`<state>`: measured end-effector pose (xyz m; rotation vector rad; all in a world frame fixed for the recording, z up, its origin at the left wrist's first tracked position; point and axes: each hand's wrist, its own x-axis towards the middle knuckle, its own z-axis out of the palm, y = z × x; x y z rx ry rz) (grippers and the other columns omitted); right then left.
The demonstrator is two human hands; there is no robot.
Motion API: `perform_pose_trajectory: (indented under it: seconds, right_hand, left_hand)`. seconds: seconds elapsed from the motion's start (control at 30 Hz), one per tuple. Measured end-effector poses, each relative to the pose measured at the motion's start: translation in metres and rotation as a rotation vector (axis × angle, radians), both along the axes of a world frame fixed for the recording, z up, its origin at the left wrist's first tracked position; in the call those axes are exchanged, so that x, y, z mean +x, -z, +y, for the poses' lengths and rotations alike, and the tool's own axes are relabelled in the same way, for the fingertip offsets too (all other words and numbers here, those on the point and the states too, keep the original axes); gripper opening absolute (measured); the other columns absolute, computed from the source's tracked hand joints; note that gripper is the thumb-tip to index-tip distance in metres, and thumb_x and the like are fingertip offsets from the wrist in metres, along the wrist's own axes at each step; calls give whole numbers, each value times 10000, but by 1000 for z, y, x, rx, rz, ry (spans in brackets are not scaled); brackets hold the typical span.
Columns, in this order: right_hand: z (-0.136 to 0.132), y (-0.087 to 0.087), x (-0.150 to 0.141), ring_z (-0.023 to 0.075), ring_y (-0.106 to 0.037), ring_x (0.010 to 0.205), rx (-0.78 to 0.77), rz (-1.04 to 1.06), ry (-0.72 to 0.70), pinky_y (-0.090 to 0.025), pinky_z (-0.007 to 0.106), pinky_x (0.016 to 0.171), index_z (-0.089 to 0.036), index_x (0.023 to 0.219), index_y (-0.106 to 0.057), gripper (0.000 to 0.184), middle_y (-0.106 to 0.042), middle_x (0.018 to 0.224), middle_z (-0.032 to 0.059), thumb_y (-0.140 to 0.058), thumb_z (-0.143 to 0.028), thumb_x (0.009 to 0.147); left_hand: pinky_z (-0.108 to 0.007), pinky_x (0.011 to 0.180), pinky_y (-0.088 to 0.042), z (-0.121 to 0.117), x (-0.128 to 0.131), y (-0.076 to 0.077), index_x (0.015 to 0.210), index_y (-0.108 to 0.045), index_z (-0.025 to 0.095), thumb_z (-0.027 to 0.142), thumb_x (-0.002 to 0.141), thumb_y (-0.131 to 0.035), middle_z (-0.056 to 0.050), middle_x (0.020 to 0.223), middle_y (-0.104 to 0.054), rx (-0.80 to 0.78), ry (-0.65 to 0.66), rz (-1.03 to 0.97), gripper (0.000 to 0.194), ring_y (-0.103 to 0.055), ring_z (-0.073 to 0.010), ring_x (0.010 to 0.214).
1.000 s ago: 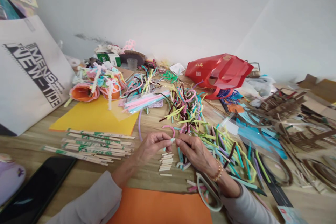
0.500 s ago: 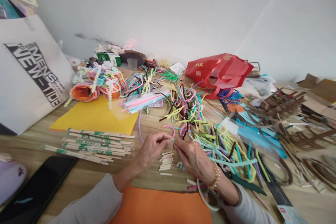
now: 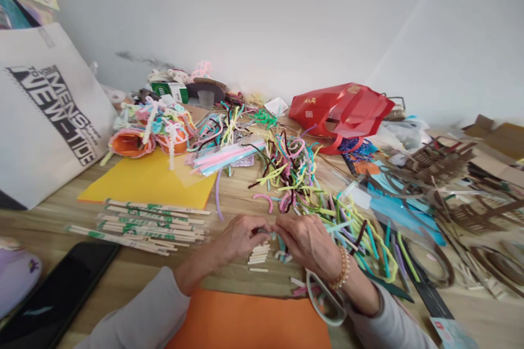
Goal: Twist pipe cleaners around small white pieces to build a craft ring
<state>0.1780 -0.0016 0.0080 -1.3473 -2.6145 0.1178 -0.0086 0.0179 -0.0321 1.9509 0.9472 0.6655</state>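
Wooden table (image 3: 229, 278), plain wall (image 3: 254, 16) behind. Left hand (image 3: 241, 237) and right hand (image 3: 307, 237) meet, fingers pinched; contents hidden, cannot tell. Versus prior frames: pinch lower, pale piece covered, probably still between fingertips being worked. Short sticks (image 3: 258, 257) just below. Free room: narrow strip before orange sheet (image 3: 249, 319); right side crowded by fuzzy stems (image 3: 362, 233).

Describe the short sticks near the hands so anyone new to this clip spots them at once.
Find the orange sheet at the bottom edge of the picture. Just above it, by the left hand, short pale sticks lie in a column. Unlike the long sticks in green-printed wrappers further left, these are small, plain pieces.
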Motion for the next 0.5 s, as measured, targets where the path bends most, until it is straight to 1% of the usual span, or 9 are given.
perform_pose_trajectory:
  seconds: [0.07, 0.13, 0.2, 0.27, 0.33, 0.43, 0.5]
  right_hand:
    - [5, 1, 3, 107, -484, 557, -54, 97, -4, -250, 240, 559, -174, 687, -494, 309, -556, 611, 0, -380, -280, 954]
    - [10, 4, 4, 98, -444, 540, -126, 219, -19, -268, 225, 553, -172, 678, -484, 330, -520, 589, -14, -366, -296, 960]
    - [12, 6, 4, 93, -424, 531, -192, 335, -21, -285, 212, 546, -171, 689, -485, 340, -498, 584, -23, -344, -308, 967]
    - [12, 8, 1, 95, -428, 537, -220, 408, -4, -304, 210, 548, -169, 726, -504, 334, -504, 600, -19, -326, -311, 970]
    - [11, 10, -2, 105, -437, 545, -206, 428, 14, -322, 217, 560, -166, 790, -530, 313, -526, 627, -6, -311, -301, 969]
    - [7, 13, -5, 121, -466, 557, -162, 380, 29, -337, 225, 575, -167, 890, -546, 274, -558, 658, 15, -304, -271, 963]
    - [4, 14, -6, 124, -490, 552, -133, 316, 24, -328, 224, 570, -170, 938, -541, 247, -566, 650, 15, -307, -249, 959]
  left_hand:
    - [-211, 586, -414, 1, -1, -1, 757, -648, 138, 199, 768, -584, -3, 657, -644, -161, 47, -126, 89, -565, -127, 610]
    - [-209, 559, -410, 2, 0, -2, 729, -612, 132, 236, 768, -602, 5, 601, -617, -307, 77, -282, 111, -552, -115, 560]
    - [-213, 551, -412, 2, 0, -3, 733, -591, 132, 267, 767, -617, 8, 571, -610, -400, 67, -408, 141, -551, -110, 533]
    - [-220, 560, -420, 2, 1, -5, 745, -589, 134, 292, 755, -643, 2, 575, -622, -427, 27, -494, 168, -560, -113, 535]
    - [-229, 577, -434, 1, 2, -6, 745, -596, 133, 317, 748, -662, -4, 586, -633, -422, -23, -544, 196, -569, -116, 545]
    - [-233, 592, -443, 1, 4, -8, 749, -606, 135, 326, 751, -668, 3, 579, -624, -396, -97, -593, 201, -571, -118, 554]
    - [-227, 592, -444, 1, 4, -9, 789, -613, 140, 310, 754, -666, 14, 580, -613, -367, -131, -625, 182, -569, -116, 560]
